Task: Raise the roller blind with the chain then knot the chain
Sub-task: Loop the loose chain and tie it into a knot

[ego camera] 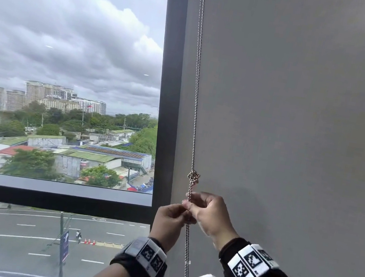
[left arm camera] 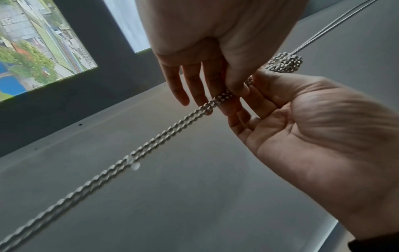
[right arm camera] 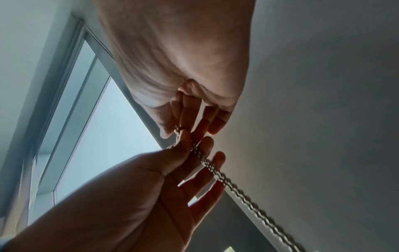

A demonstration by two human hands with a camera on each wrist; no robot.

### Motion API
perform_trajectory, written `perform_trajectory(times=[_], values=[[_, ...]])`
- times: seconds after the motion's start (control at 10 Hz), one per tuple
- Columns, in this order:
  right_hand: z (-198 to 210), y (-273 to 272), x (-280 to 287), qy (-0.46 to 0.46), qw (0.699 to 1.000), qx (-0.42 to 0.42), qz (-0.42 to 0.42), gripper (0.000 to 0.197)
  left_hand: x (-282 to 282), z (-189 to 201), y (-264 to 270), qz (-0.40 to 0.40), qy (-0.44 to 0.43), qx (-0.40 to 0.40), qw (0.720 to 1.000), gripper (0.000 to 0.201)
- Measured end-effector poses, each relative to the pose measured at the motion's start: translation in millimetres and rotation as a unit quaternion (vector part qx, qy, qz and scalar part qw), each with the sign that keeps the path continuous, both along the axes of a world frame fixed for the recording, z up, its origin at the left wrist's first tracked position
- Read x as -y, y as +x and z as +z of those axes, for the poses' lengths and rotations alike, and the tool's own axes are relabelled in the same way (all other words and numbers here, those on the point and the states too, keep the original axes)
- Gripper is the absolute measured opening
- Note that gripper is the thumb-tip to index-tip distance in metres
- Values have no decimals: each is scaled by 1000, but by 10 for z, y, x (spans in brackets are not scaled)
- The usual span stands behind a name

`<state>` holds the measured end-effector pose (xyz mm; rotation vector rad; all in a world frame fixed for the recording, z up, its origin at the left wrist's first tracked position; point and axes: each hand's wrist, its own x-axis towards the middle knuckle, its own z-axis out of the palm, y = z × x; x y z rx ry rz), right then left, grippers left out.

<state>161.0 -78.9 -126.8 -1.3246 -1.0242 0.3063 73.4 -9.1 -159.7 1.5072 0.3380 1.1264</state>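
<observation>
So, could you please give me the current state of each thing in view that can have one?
chain: hanging doubled against the wall, pinched below the knot.
knot: tied, bunched tight above both hands.
left hand: thumb and finger pinching the chain, other fingers straight.
right hand: pinching the chain just above the left.
window: uncovered, no blind showing over the glass.

Two hands (ego camera: 190,214), one chain (ego camera: 196,85), one knot (ego camera: 193,177), one window (ego camera: 67,70).

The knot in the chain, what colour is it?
Silvery metal beads, like the rest of the chain; the knot shows best in the left wrist view.
</observation>
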Motion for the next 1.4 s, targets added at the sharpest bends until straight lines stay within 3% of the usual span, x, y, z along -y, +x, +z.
perform_trajectory(times=[0.2,0.5,1.1,1.3,1.4], values=[[-106,68,-179,8,1000,-2,-10,15,-217,-236,87,35,-13,-23,999,11],[-148,240,-491,-8,998,57,-37,15,-454,-269,185,58,1,-50,997,10],[-237,317,-664,-14,996,72,-53,10,-569,-302,282,43,-18,-46,998,25],[-189,264,-580,-16,995,85,-55,6,-628,-367,223,33,-12,-76,996,15],[-156,237,-489,-38,996,61,-46,4,-560,-374,158,6,-8,-96,995,26]])
